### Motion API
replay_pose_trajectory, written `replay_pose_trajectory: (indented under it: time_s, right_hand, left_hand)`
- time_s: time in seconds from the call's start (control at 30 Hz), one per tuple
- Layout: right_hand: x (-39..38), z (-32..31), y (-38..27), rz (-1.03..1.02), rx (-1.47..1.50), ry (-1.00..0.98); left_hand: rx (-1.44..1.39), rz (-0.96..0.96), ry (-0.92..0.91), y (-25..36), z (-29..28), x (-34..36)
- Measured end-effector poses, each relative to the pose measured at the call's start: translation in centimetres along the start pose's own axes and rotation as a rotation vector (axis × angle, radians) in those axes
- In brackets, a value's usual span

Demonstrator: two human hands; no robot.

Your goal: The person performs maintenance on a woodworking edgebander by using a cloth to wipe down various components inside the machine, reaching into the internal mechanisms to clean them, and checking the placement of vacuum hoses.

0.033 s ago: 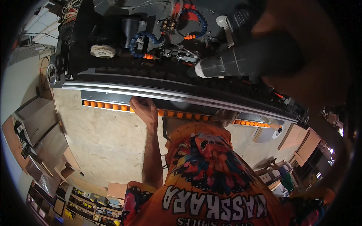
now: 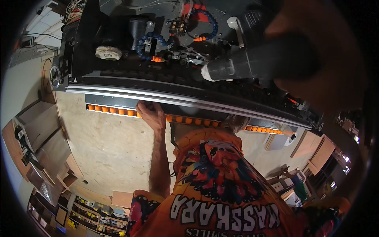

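One slight shift: the black tool (image 2: 256, 62) my right grip (image 2: 335, 63) clasps noses left, blocking machinery (image 2: 158, 81); whether my left grip (image 2: 153, 115) pinches, I can't tell.

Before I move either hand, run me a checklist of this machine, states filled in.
1. Left hand clear of the orange row: cannot tell; it covers part of the row.
2. Right hand closed around the black tool: ok.
3. Right hand well lit: not ok; it is dark and blurred.
4. Tool's white tip apart from the lower orange nozzle: ok, a gap shows.
5. Tip off the dark parts beneath: cannot tell; contact is unclear.
6. Whitish wheel away from both hands: ok, it sits far left.
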State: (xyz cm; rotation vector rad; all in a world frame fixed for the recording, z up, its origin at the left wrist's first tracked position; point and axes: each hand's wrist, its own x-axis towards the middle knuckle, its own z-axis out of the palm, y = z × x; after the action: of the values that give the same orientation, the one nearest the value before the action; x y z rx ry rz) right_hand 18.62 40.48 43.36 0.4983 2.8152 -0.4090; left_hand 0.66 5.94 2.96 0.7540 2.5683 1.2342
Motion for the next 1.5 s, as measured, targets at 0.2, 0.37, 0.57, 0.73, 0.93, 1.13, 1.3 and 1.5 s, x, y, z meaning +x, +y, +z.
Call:
replay_pose_trajectory:
  time_s: [0.2,0.37,0.57,0.73,0.93,1.13,1.3,1.5]
  right_hand:
    - [-0.1,-0.2,-0.3,0.024,-0.004,0.008]
    - [-0.3,-0.3,-0.1,0.032,0.008,0.014]
    - [-1.0,0.3,-0.2,0.031,0.027,0.033]
    - [-1.5,0.6,-0.9,0.055,0.016,0.039]
    - [-1.4,0.1,0.5,0.032,0.027,0.038]
    - [-2.6,-0.8,-0.1,0.086,0.01,0.015]
    - [-1.4,-0.2,0.9,0.032,0.021,0.018]
    - [-1.6,-0.2,-1.3,0.085,-0.012,0.008]
  left_hand:
    - [-0.005,0.062,-0.026,-0.3,0.1,0.4]
    - [0.002,0.02,-0.041,0.2,-0.2,0.6]
    - [-0.01,0.031,-0.029,0.1,0.0,0.4]
    - [0.041,0.002,-0.049,0.2,0.9,0.8]
    - [0.06,0.008,-0.013,0.2,-0.2,0.5]
    - [0.115,0.045,-0.018,-0.3,0.6,0.7]
    - [0.148,-0.028,-0.003,-0.7,-0.3,0.2]
    - [0.05,0.048,-0.029,-0.6,0.9,0.4]
